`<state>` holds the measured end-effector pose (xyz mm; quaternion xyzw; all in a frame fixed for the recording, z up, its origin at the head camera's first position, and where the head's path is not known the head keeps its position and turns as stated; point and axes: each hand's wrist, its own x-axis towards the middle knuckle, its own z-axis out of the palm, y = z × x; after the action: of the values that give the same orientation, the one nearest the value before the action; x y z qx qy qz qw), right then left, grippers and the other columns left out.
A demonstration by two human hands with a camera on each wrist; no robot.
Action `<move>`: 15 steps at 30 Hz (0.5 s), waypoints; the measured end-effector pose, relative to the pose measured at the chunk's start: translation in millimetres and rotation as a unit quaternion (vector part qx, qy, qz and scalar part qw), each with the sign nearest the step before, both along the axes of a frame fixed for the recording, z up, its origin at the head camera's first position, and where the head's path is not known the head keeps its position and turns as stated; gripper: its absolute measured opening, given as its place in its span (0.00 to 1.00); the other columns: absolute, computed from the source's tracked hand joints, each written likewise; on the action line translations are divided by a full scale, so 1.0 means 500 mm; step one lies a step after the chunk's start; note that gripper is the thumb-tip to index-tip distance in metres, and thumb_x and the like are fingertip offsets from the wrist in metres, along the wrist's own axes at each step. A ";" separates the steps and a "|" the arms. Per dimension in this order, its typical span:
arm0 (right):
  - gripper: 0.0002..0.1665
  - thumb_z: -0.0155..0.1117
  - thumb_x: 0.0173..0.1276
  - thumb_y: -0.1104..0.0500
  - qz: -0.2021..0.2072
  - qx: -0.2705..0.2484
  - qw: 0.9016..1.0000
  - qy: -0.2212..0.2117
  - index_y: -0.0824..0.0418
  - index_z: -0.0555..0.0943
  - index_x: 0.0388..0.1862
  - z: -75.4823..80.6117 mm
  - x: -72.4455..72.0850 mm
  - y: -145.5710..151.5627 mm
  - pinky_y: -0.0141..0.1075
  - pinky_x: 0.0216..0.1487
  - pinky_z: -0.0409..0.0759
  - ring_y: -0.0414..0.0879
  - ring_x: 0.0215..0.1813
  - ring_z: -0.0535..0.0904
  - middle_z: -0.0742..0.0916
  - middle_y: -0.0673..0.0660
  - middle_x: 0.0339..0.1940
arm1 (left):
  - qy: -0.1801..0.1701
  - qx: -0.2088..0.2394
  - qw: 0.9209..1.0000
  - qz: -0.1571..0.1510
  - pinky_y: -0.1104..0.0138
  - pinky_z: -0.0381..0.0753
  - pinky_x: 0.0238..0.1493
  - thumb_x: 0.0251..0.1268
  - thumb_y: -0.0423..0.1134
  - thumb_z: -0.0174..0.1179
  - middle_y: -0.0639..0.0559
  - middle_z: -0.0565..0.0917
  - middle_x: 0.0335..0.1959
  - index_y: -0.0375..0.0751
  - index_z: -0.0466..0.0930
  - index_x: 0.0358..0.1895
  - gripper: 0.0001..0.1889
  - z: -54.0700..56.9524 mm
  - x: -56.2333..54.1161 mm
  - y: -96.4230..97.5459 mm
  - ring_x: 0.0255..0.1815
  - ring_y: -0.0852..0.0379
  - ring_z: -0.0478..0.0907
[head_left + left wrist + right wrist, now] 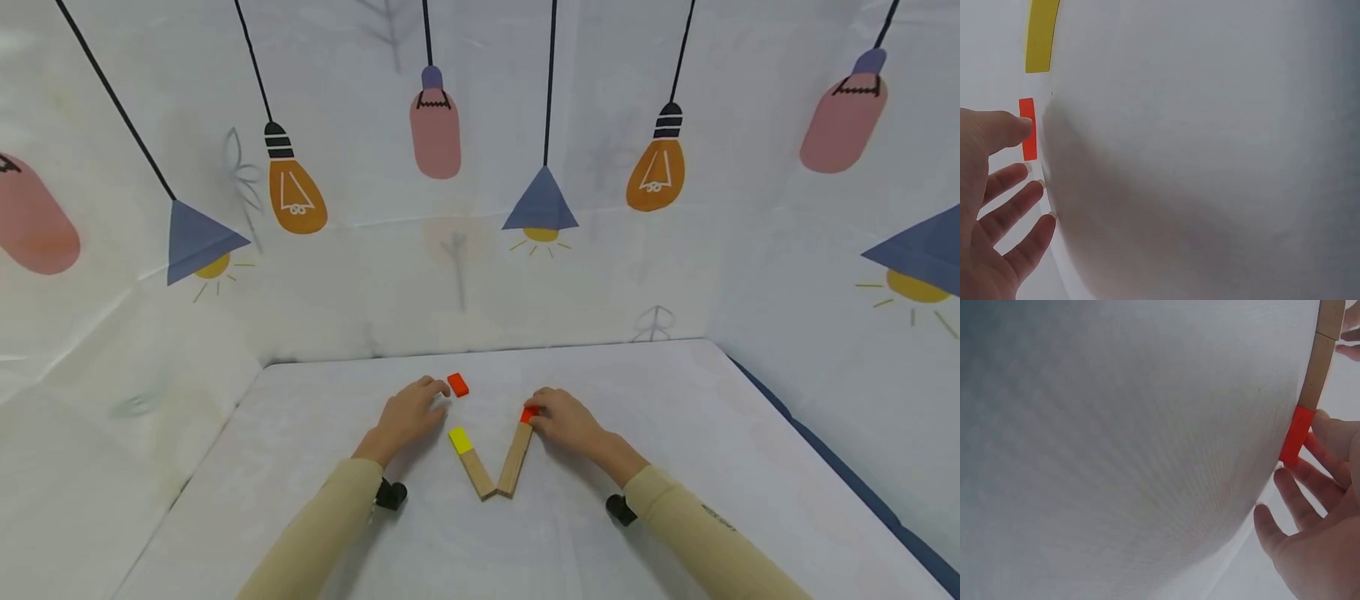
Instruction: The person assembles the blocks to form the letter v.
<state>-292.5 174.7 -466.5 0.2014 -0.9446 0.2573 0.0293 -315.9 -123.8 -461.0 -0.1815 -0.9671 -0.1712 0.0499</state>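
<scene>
Several flat blocks form a V on the table in the head view. Its right arm, of bare wooden blocks [514, 460], ends in a red block [529, 414]. My right hand [567, 423] pinches that red block between thumb and fingers; in the right wrist view the red block [1297, 433] lines up with the wood. The left arm is a wooden block [478, 475] topped by a yellow block [461, 439]. My left hand [411, 417] holds nothing, its fingers loosely spread beside a second red block [458, 384]. In the left wrist view my thumb overlaps this red block [1028, 147].
A white-covered table [322, 508] lies under the blocks. Behind it hangs a white cloth [360, 283] printed with lamps and bulbs. A dark blue strip [825, 467] runs along the right edge. Each wrist wears a small black camera [391, 494].
</scene>
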 end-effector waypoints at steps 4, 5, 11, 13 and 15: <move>0.14 0.69 0.65 0.62 0.002 -0.003 1.000 0.005 0.61 0.86 0.49 -0.001 -0.001 0.001 0.47 0.58 0.78 0.50 0.53 0.81 0.87 0.55 0.48 | 0.004 -0.002 1.000 0.003 0.57 0.82 0.49 0.66 0.44 0.64 0.53 0.81 0.52 0.53 0.81 0.51 0.12 -0.001 -0.008 0.003 0.47 0.55 0.79; 0.14 0.69 0.65 0.62 0.002 -0.003 1.000 0.004 0.61 0.86 0.49 -0.001 -0.001 0.001 0.47 0.58 0.78 0.50 0.53 0.81 0.87 0.55 0.48 | 0.003 -0.001 1.000 0.004 0.57 0.82 0.49 0.67 0.45 0.63 0.53 0.81 0.52 0.53 0.81 0.51 0.12 -0.003 -0.010 0.003 0.47 0.55 0.79; 0.14 0.68 0.65 0.61 -0.008 -0.002 1.000 -0.006 0.60 0.86 0.50 -0.003 0.000 0.001 0.48 0.60 0.77 0.51 0.56 0.80 0.87 0.55 0.50 | -0.004 0.014 1.000 0.012 0.55 0.81 0.52 0.67 0.46 0.62 0.53 0.79 0.58 0.54 0.80 0.53 0.13 -0.012 -0.023 0.008 0.51 0.53 0.79; 0.14 0.68 0.66 0.61 -0.012 -0.003 1.000 -0.010 0.60 0.86 0.50 -0.003 0.000 0.001 0.48 0.61 0.77 0.52 0.57 0.80 0.86 0.55 0.51 | -0.002 0.018 1.000 0.012 0.53 0.81 0.53 0.67 0.46 0.62 0.52 0.78 0.60 0.54 0.79 0.53 0.13 -0.012 -0.026 0.011 0.53 0.52 0.79; 0.15 0.68 0.66 0.61 -0.014 -0.005 1.000 -0.013 0.60 0.85 0.51 0.000 0.001 0.000 0.48 0.62 0.76 0.53 0.58 0.80 0.86 0.56 0.53 | -0.001 0.023 1.000 0.011 0.52 0.80 0.55 0.67 0.46 0.62 0.52 0.78 0.61 0.54 0.79 0.53 0.13 -0.010 -0.029 0.014 0.55 0.51 0.79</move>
<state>-292.2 175.0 -466.5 0.1850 -0.9463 0.2642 0.0219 -330.4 -116.8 -465.9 -0.1696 -0.9648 -0.1934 0.0551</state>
